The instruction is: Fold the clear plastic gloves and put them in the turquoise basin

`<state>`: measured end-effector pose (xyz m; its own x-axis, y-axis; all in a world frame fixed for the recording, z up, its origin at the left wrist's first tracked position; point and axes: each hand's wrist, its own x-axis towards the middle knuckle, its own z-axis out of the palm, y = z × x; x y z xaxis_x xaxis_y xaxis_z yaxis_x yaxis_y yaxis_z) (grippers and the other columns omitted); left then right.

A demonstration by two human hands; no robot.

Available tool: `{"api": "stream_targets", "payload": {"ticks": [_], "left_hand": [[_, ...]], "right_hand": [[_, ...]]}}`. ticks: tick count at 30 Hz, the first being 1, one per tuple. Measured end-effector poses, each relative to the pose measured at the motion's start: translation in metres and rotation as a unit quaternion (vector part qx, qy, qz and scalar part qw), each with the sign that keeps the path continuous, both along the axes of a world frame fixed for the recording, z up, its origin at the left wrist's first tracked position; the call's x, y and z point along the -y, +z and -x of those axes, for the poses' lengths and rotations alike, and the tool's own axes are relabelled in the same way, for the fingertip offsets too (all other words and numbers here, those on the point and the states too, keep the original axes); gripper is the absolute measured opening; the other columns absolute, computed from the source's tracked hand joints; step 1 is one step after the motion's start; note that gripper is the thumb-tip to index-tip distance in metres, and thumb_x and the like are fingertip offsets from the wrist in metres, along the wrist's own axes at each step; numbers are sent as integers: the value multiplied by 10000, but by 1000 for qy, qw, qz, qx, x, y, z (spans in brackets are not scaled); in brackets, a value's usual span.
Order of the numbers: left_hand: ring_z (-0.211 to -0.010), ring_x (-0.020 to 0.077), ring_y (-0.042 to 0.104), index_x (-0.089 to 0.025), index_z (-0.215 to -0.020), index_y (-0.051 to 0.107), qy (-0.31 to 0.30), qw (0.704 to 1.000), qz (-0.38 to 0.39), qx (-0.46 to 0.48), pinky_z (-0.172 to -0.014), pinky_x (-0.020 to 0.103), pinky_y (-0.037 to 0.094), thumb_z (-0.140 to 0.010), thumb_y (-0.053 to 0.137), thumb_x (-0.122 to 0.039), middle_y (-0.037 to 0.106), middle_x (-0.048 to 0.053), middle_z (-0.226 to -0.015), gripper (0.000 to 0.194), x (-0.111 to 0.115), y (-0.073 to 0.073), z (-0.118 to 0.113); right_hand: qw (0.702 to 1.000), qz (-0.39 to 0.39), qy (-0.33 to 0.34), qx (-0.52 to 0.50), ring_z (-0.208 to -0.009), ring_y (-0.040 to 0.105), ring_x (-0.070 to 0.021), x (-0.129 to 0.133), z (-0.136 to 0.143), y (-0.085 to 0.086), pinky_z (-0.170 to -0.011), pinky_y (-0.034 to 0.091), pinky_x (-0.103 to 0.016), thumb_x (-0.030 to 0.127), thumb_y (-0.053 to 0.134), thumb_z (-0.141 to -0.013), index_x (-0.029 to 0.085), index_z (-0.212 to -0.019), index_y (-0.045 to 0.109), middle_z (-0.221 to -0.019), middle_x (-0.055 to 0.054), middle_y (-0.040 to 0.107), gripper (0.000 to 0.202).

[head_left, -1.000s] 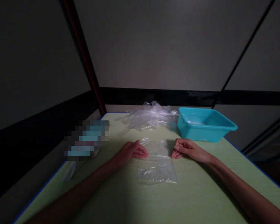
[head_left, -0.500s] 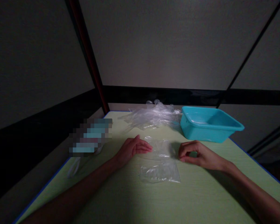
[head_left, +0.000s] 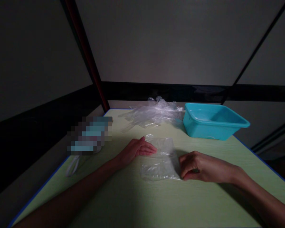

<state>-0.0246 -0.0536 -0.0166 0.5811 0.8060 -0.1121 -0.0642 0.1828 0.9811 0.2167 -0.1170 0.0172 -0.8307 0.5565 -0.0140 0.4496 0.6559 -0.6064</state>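
A thin, clear plastic piece [head_left: 165, 146], folded and crinkled, lies flat on the table in front of me. It may be a disposable glove; its exact kind is hard to make out. My left hand [head_left: 136, 150] rests on its left side with fingers stretched out, thumb up, holding nothing. At the near right corner of the plastic, my right hand [head_left: 196, 166] is closed in a pinch, its fingertips on the edge. Behind lies a loose pile of clear plastic gloves [head_left: 156, 114], with rounded finger shapes sticking up at the top.
A turquoise plastic basin [head_left: 213, 128] stands at the back right of the pale green table [head_left: 156, 202], which has a blue edge. On the left sits a blurred-out packet [head_left: 90, 136] with a white loop [head_left: 72, 166] beside it. Walls close in behind and left.
My right hand has moved nearer to me, from beside the plastic's middle to its near right corner. The left hand stays almost in place. The view has tilted slightly down.
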Motion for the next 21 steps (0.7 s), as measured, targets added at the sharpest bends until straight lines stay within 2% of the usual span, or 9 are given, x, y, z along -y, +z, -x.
{"api": "stream_targets", "payload": {"ticks": [7,11,15,21], "left_hand": [[-848,241,612,-82,-749,672,-3,1000,-16,-21,-796,346,451,-703,470,-596,665,137,-890,555,1,-1,-1],[-834,239,617,-78,-744,674,-1,999,-17,-27,-790,339,455,-696,478,-596,668,137,-876,557,1,0,-1],[-814,237,621,-80,-739,676,5,999,-17,-31,-780,337,458,-692,486,-595,672,136,-858,550,1,0,-1],[-826,244,618,-84,-750,675,4,999,-19,-34,-787,350,456,-701,471,-598,672,131,-853,555,1,1,-1]], "right_hand": [[999,-22,15,38,-685,525,-104,0,1,2,-606,389,-223,186,462,-847,157,-733,626,-708,-17,568,202],[985,-135,21,101,-716,525,-123,8,3,7,-646,387,-257,176,438,-860,170,-713,610,-713,-15,580,227],[944,-283,29,170,-717,517,-147,18,7,7,-674,366,-320,141,450,-846,177,-675,580,-737,-12,583,218],[908,-369,32,196,-647,500,-153,26,10,0,-613,336,-335,77,485,-797,178,-646,550,-691,-16,566,194]]}}
